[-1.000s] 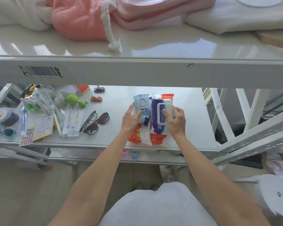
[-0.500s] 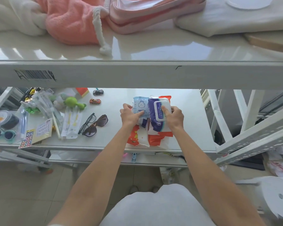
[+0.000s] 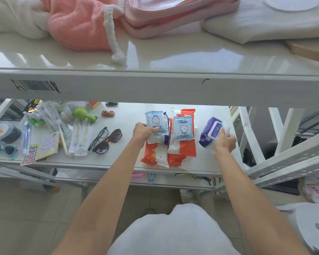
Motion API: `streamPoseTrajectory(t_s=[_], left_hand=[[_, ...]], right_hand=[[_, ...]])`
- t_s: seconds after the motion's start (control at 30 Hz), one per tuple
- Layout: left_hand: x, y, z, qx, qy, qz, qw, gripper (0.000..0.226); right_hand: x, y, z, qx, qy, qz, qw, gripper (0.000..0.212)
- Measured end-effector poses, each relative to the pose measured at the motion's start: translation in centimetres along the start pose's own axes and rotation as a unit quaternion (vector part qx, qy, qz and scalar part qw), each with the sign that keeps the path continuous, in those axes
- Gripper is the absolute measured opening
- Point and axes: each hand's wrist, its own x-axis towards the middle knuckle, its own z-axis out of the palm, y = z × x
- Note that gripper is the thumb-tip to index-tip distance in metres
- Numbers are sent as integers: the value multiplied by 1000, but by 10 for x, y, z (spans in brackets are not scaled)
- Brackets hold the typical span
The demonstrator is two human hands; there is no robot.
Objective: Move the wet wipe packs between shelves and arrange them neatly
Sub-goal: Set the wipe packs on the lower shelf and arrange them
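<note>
Two hands on packs, mid-frame shelf | left hand (image 3: pixel 143 132) pinched blue pack (image 3: pixel 155 124) atop stack | right hand (image 3: pixel 226 142) gripped purple pack (image 3: pixel 211 132), lifted right of orange packs (image 3: pixel 182 146) | risk: loose overlapping stack could slide off shelf (image 3: pixel 118 159) edge if nudged

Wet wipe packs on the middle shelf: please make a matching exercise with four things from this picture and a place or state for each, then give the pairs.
Things:
1. purple pack
2. light blue pack with "wet wipes" print
3. sunglasses
4. orange toy car

Places or states:
A. lies on top of an orange pack
B. held in the right hand, off to the right of the pile
C. near the back of the shelf, beside the green toy
D. left of the left hand, next to clear glasses

Pairs: 1-B, 2-A, 3-D, 4-C
</note>
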Motion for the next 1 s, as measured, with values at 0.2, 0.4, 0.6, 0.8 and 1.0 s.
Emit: streamPoseTrajectory(t_s=[0.2, 0.4, 0.6, 0.8, 1.0], left_hand=[[2, 10, -7, -51, -89, -71, 992, 46], [-6, 18, -4, -105, -141, -54, 983, 55], [-32, 37, -6, -217, -180, 22, 959, 44], [-73, 78, 64, -83, -198, 171, 961, 42], [-69, 73, 101, 115, -317, 135, 932, 62]], right_hand=[[-12, 14, 8, -188, -68, -76, 977, 48], [-54, -22, 15, -191, -14, -191, 963, 41], [-99, -57, 9, -4, -99, -315, 944, 24], [-98, -91, -29, 121, -348, -132, 920, 74], [-56, -54, -72, 134, -350, -80, 924, 70]])
